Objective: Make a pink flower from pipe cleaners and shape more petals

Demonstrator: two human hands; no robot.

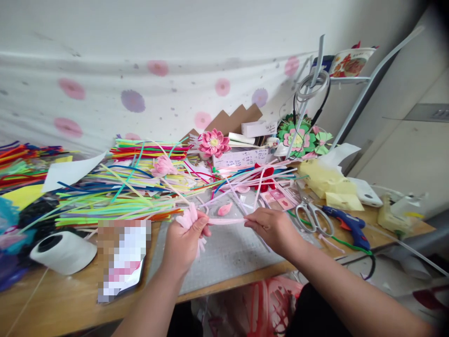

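Gray mat [224, 260] beneath; pink strip [226, 221] spans between hands [275, 229], both pinching it.

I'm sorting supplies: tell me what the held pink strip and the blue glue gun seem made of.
Pink strip: probably matte chenille, its edges soft without shine, though blur leaves doubt. Blue glue gun: likely smooth hard plastic, by its moulded shape.

We saw a soft, fuzzy pink strip [226, 221], matt, fuzzy pipe cleaners [119, 204], a smooth plastic glue gun [351, 225], a matt mat [224, 262], matt cardboard [229, 120], smooth paper [72, 173] and a table [66, 302] that looked wooden.
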